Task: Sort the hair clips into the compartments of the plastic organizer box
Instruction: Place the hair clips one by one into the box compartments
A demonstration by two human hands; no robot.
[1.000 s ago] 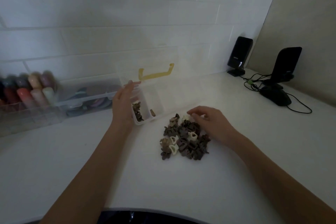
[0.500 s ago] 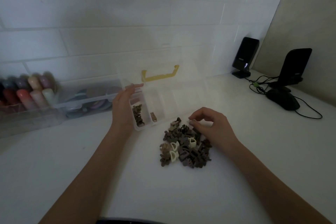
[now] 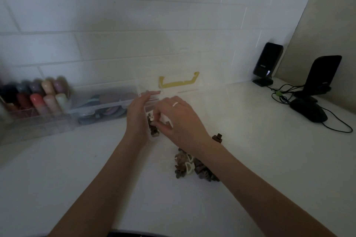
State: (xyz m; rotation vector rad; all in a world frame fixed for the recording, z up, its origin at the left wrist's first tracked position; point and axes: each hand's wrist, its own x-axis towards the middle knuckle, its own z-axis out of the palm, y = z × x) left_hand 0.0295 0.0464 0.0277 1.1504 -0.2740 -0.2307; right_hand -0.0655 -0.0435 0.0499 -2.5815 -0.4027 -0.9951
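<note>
Nearest the camera, the pile of hair clips (image 3: 192, 167) lies on the white counter (image 3: 250, 159), mostly dark brown with a few cream pieces. One brown clip (image 3: 217, 137) sits apart, just beyond the pile and beside the right wrist.

Beyond the pile, the right hand (image 3: 179, 119) is over the left end of the plastic organizer box (image 3: 192, 102). Its fingers are curled and pinch what appears to be a cream clip (image 3: 152, 117) directly above the leftmost compartment (image 3: 153, 131), which already holds dark brown clips. Whether the clip is released or gripped firmly cannot be told for certain; the fingertips are partly hidden.

The left hand (image 3: 137, 115) rests flat against the left outer wall of the box, fingers straight, steadying it.

The box's long axis runs left to right, with its clear lid and yellow handle (image 3: 178, 82) raised at the rear. The remaining compartments lie to the right of the pinched clip, so the right hand is the nearer one for any placement there.

Farther back, a clear storage case (image 3: 104, 106) stands against the tiled wall.
</note>
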